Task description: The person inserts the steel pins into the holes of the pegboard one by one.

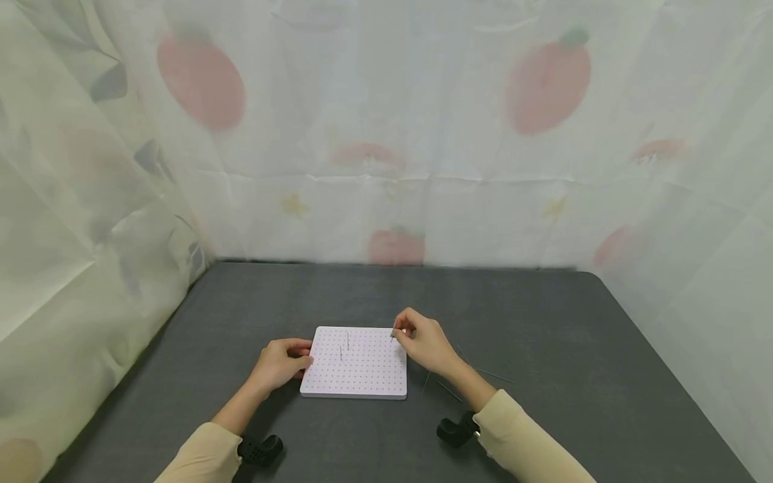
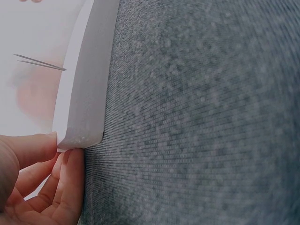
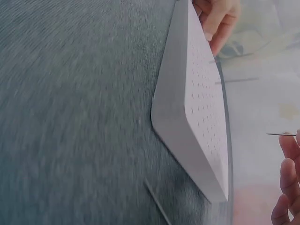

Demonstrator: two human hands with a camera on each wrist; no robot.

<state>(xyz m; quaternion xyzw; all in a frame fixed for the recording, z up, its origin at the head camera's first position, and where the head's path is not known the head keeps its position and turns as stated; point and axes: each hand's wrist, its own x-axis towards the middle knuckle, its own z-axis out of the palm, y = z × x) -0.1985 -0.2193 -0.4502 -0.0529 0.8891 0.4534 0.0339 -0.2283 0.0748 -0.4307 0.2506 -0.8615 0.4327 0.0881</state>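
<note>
A white pegboard (image 1: 356, 381) with a grid of small holes lies on the dark table. Two thin metal pins, one farther back (image 1: 347, 341) and one nearer (image 1: 341, 353), stand upright in its left half. My left hand (image 1: 280, 362) holds the board's left edge, thumb along the top rim and fingers against the side, as the left wrist view shows. Over the back right corner, my right hand (image 1: 427, 343) pinches another thin metal pin (image 3: 273, 134) between thumb and fingertips. In the right wrist view its tip appears apart from the board; the pinch itself is partly cut off.
Several loose pins (image 1: 495, 376) lie scattered on the table right of the board, partly under my right forearm. A patterned curtain (image 1: 386, 134) hangs behind the table (image 1: 543, 322) and along both sides. Black wrist cameras (image 1: 457, 430) sit below both wrists.
</note>
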